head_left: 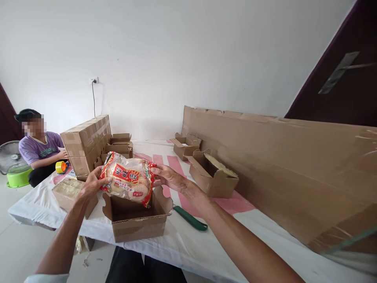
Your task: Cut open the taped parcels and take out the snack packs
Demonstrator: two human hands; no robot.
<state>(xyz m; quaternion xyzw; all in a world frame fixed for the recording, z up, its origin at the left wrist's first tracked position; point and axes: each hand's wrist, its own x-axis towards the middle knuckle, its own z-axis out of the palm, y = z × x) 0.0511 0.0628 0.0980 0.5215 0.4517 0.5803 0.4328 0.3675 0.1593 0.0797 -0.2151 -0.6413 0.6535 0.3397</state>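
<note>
A clear and red plastic bag of round crackers point(126, 177) is held up between both of my hands, its printed front facing me. My left hand point(96, 182) grips the bag's left end, thumb on the front. At the right end, my right hand point(166, 175) pinches the bag's edge. Just below the bag stands an open cardboard box point(140, 228), its inside dark and partly hidden by the bag. Beside that box, a dark green handled tool point(191, 218) lies on the cloth; its far end is hard to make out.
Open boxes point(216, 182) stand at the right by a long cardboard panel point(279, 169). Stacked cartons point(88, 143) and a closed box point(70, 192) are at the left. A person point(44, 153) sits beyond the cartons near a yellow tape roll point(61, 167). The sheet-covered surface point(229, 243) ends near my legs.
</note>
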